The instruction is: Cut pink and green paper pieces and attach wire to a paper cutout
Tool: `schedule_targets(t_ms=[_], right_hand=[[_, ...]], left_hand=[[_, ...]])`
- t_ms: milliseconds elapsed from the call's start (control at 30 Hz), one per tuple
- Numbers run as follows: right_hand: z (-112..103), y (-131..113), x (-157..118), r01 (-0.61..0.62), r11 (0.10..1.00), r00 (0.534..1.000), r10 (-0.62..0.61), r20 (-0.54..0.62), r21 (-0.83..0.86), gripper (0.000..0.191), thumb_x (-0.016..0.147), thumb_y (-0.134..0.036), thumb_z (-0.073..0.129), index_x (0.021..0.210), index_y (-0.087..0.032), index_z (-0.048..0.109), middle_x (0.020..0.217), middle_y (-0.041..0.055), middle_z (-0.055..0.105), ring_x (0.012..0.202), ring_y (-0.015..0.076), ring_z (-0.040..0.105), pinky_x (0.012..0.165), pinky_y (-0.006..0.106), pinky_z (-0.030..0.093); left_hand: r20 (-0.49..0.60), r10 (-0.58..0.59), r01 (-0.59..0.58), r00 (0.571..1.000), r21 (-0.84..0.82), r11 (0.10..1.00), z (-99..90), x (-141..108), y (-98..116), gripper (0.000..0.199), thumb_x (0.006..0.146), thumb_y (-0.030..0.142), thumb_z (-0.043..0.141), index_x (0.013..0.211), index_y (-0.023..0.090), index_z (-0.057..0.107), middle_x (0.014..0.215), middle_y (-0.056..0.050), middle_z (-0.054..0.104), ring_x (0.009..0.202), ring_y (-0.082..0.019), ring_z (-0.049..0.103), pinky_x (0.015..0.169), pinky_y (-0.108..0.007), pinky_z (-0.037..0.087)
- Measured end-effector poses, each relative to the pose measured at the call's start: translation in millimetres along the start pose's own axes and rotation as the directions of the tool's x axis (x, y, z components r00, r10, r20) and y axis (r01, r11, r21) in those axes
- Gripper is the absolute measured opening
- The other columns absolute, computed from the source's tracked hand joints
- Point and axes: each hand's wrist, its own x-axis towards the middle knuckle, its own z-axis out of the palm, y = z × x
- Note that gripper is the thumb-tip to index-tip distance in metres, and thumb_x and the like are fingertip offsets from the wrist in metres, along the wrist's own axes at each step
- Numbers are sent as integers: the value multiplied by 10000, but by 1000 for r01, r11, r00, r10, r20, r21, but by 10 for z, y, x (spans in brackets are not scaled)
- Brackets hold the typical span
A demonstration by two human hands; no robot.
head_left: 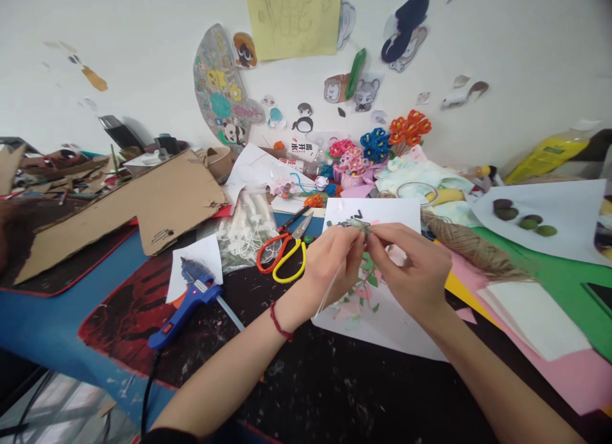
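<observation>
My left hand (329, 265), with a dark red cord bracelet at the wrist, is closed in a pinch. My right hand (414, 265) pinches from the other side, its fingertips close to those of the left. Between them shows a small grey-green piece (357, 224), mostly covered by fingers, so its kind is unclear. A thin pale string (331, 292) hangs down across my left hand. Below both hands lies a sheet of white paper (406, 339), strewn with green leaf-shaped cuttings (371, 279) and pink scraps (348, 310).
Scissors (282, 256) with red and yellow handles lie left of my hands. A blue glue gun (189, 310) rests further left, its cable trailing off the edge. Cardboard (119, 205), a twine bundle (471, 246) and fuzzy craft flowers (375, 144) stand around the workspace.
</observation>
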Motion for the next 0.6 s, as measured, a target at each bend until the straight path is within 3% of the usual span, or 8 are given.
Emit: schedule_targets(t_ms=[233, 600], right_hand=[[-48, 77, 21, 223, 963, 975, -218, 49, -154, 151, 818, -52, 613, 905, -165, 662, 802, 69, 716, 723, 176, 673, 670, 284, 541], [-59, 66, 1, 255, 957, 967, -250, 54, -137, 158, 816, -23, 609, 917, -133, 660, 788, 84, 700, 732, 179, 660, 682, 290, 540]], left_hand=[[6, 1, -1, 1000, 48, 999, 8, -17, -7, 47, 921, 127, 497, 915, 161, 529, 686, 15, 551, 608, -91, 522, 571, -218, 452], [45, 75, -79, 996, 94, 992, -2, -25, -39, 60, 912, 105, 497, 893, 160, 509, 688, 10, 534, 611, -99, 497, 558, -231, 432]])
